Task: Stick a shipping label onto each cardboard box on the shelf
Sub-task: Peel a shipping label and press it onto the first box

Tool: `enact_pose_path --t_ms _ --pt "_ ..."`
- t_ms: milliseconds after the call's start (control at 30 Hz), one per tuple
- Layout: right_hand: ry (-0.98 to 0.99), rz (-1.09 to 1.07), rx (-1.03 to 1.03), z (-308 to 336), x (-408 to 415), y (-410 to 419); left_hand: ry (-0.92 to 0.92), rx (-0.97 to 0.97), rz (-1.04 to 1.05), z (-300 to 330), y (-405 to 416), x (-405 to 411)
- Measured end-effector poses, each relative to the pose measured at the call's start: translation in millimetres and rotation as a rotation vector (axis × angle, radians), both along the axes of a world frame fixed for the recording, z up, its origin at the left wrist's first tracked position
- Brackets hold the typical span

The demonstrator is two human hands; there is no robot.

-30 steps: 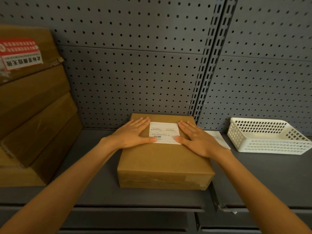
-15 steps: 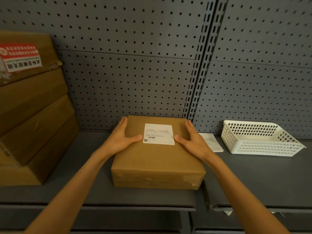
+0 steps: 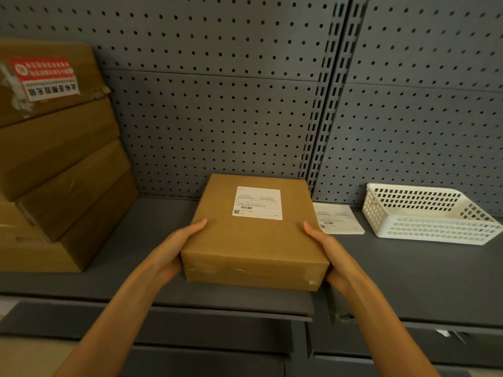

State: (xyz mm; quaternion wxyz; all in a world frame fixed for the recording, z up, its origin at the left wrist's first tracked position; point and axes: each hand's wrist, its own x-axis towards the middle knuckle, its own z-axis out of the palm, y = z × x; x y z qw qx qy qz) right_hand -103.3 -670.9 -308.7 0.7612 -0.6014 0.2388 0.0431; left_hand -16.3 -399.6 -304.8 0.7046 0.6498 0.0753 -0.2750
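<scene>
A flat brown cardboard box (image 3: 253, 240) is at the middle of the grey shelf (image 3: 408, 273), its near end looking raised off the shelf. A white shipping label (image 3: 257, 203) is stuck on its top, toward the far end. My left hand (image 3: 174, 248) grips the box's left side near the front corner. On the right side, my right hand (image 3: 330, 254) grips it the same way. Another white label sheet (image 3: 337, 219) lies flat on the shelf just right of the box.
A stack of larger cardboard boxes (image 3: 54, 172) fills the left of the shelf; the top one carries a red and white sticker (image 3: 46, 77). A white plastic basket (image 3: 427, 213) stands at the right. A grey pegboard wall (image 3: 217, 118) backs the shelf.
My hands slid from pressing the label on the box top to its two sides, then back toward the near corners. The box's near end appears lifted.
</scene>
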Motion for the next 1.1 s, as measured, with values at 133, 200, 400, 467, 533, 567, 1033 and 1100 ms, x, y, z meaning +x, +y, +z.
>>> enact_pose_path --t_ms 133,200,400,467,533,567,1033,1100 --pt "0.0 -0.026 -0.035 1.4 -4.5 6.2 -0.014 -0.031 0.015 1.1 -2.1 -7.5" --pt "-0.016 -0.035 -0.052 5.5 -9.7 10.7 -0.017 -0.062 0.007 2.8 -1.2 -11.4" --pt "-0.137 -0.105 -0.111 25.2 -39.1 23.6 -0.114 -0.132 -0.038 17.2 4.8 -21.2" --pt "-0.189 -0.134 -0.131 37.1 -54.2 28.1 -0.175 -0.178 -0.072 25.5 6.1 -24.3" --pt "-0.237 -0.173 -0.168 46.9 -71.4 31.8 -0.226 -0.215 -0.122 34.6 6.0 -28.1" --pt "-0.254 -0.198 -0.192 51.0 -80.8 33.6 -0.248 -0.225 -0.154 39.3 4.4 -31.2" --pt "-0.373 -0.588 -0.321 81.5 -236.6 9.2 -0.391 -0.34 -0.536 71.0 -87.5 -108.8" --pt "-0.377 -0.637 -0.331 83.1 -259.3 0.8 -0.394 -0.358 -0.584 73.1 -106.5 -124.0"
